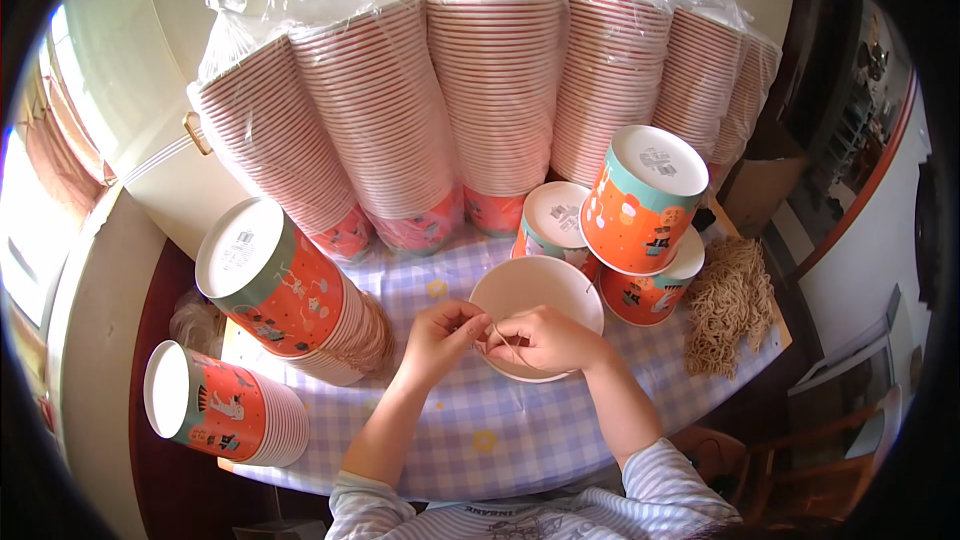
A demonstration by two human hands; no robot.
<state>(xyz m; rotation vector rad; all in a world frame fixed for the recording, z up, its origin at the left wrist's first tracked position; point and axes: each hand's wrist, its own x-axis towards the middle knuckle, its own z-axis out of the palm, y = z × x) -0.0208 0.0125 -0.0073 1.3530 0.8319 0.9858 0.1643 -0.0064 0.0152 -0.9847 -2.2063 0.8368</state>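
Observation:
A white-lined paper bucket [540, 285] stands mouth up on the table in front of me. My left hand [443, 338] is at its near left rim, thumb and fingers pinched together on a thin beige string [512, 344]. Over the near part of the opening, my right hand [550, 340] is closed on the same string, its fingertips almost touching the left ones. Part of the string is hidden by my fingers. A short dark strand shows at the bucket's right rim. Behind it, an orange-and-green bucket [640, 220] rests upside down on two others like it.
Tall nested bucket stacks [495, 90] in clear plastic line the back. Two more stacks, one larger [310, 290] and one smaller [240, 410], stand at left. A tangled bundle of beige cords [730, 310] lies at right on the checked tablecloth [450, 450]. A wooden chair [810, 470] stands at lower right.

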